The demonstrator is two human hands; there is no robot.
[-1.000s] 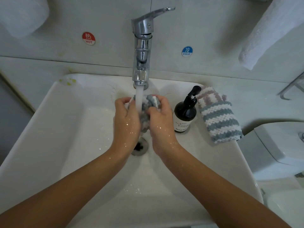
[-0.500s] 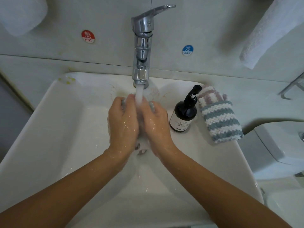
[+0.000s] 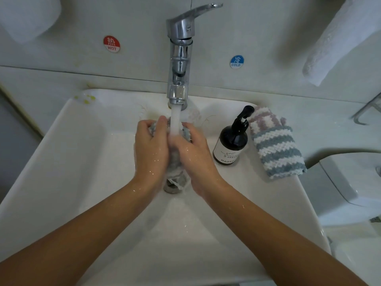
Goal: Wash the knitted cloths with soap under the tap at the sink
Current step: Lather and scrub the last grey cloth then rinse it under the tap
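The cloth (image 3: 175, 159), grey and wet, is squeezed between both hands under the running tap (image 3: 179, 58), above the sink (image 3: 61, 162) drain. The left hand (image 3: 151, 149) and right hand (image 3: 194, 155) each grip it with curled fingers. A second cloth (image 3: 276, 149) lies on the rim beside the soap bottle (image 3: 232, 143).

A pale wall (image 3: 268, 34) rises behind the basin, carrying a round red HOT sticker (image 3: 111, 43) and a blue COLD sticker (image 3: 236, 61); 2 white towels hang against it, one at upper left (image 3: 26, 15), one at upper right (image 3: 338, 42); a white toilet cistern (image 3: 354, 178) stands at right; the light is soft and dim.
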